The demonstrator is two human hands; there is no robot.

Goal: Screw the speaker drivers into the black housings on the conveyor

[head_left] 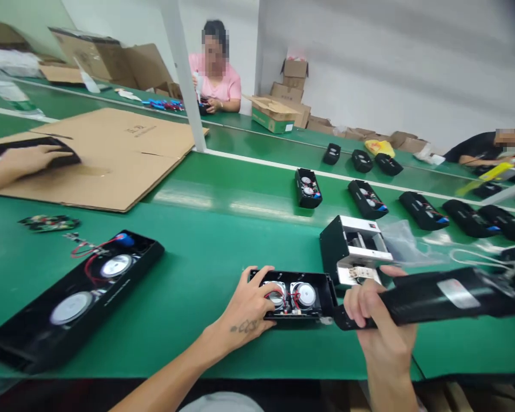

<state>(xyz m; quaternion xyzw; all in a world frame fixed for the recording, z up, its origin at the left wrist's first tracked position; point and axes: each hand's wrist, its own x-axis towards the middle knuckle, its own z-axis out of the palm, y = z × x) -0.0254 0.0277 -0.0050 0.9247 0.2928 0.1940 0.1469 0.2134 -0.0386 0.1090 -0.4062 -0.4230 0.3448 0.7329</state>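
My left hand [251, 303] grips the left end of an open black speaker housing [330, 294], thumb and fingers around its walls. Two round speaker drivers [304, 294], red wires and small connectors show inside it. In my right hand [380, 320] is a black electric screwdriver [429, 297] with a silver label, held level, fingers wrapped around its body. Its front end is close to the housing's right end; whether they touch I cannot tell. Just behind stands a black-and-white screw feeder [354, 252].
A larger open speaker housing [115, 292] lies at left, near a circuit board [49, 223]. Another person's hand [30, 160] rests on a black part over flat cardboard [111, 171]. Several housings [367, 199] line the belt. A person in pink [223, 86] sits opposite.
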